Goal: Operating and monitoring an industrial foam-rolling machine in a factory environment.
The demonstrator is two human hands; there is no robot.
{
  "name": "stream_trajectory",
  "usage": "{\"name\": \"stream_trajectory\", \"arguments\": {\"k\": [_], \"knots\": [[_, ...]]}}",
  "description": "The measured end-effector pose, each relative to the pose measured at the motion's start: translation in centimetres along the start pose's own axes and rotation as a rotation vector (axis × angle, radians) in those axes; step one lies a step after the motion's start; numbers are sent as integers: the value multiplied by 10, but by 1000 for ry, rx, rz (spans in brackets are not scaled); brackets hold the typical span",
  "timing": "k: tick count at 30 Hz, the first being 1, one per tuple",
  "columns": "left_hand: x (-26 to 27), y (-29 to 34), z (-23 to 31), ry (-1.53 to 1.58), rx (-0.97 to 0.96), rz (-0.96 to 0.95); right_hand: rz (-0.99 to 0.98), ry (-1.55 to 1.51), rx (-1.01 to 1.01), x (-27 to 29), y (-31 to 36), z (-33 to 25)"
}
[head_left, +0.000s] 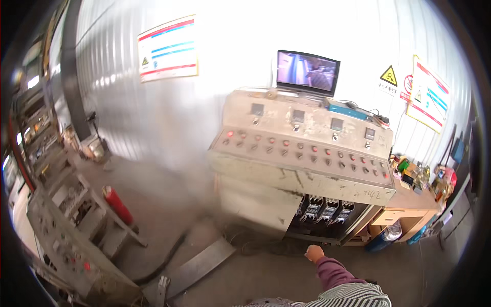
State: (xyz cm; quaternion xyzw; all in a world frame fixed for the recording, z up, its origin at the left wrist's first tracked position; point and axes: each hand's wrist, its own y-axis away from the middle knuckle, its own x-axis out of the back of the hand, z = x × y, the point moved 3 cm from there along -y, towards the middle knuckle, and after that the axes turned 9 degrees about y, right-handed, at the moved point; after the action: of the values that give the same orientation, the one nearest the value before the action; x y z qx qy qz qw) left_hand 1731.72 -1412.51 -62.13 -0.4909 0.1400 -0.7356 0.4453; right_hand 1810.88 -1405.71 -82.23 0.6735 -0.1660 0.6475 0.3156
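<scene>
My right hand (314, 253), in a purple sleeve, reaches forward low in the view with its fingers curled closed. Nothing shows sticking out of it. It is held above the floor, apart from everything, and nearest to the open lower front of a worn beige control console (302, 179). Inside that opening stand several black electrical units (327, 210) with wires. Rows of knobs and red buttons (314, 151) run across the console's sloped panel. My left hand is out of view.
A lit monitor (307, 72) stands on the console beside a blue box (353, 110). To the right is a cluttered wooden desk (417, 199). A metal plate (202, 268), a dark cable (163, 263), a red cylinder (118, 204) and a second control panel (71, 250) lie leftward.
</scene>
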Motion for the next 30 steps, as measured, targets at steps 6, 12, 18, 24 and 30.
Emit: {"name": "stream_trajectory", "arguments": {"k": [6, 12, 18, 24, 30], "knots": [[-92, -33, 91, 223, 40, -265, -109, -16, -69, 2, 28, 34], [-133, -62, 144, 211, -20, -488, -417, 96, -255, -74, 46, 70], [-169, -70, 117, 216, 33, -629, -413, 27, -361, 0, 48, 8], [-210, -74, 80, 287, 154, -730, -296, 229, 99, 28, 0, -71], [-258, -93, 86, 363, 125, -747, -248, 290, 294, 9, -58, -158]]}}
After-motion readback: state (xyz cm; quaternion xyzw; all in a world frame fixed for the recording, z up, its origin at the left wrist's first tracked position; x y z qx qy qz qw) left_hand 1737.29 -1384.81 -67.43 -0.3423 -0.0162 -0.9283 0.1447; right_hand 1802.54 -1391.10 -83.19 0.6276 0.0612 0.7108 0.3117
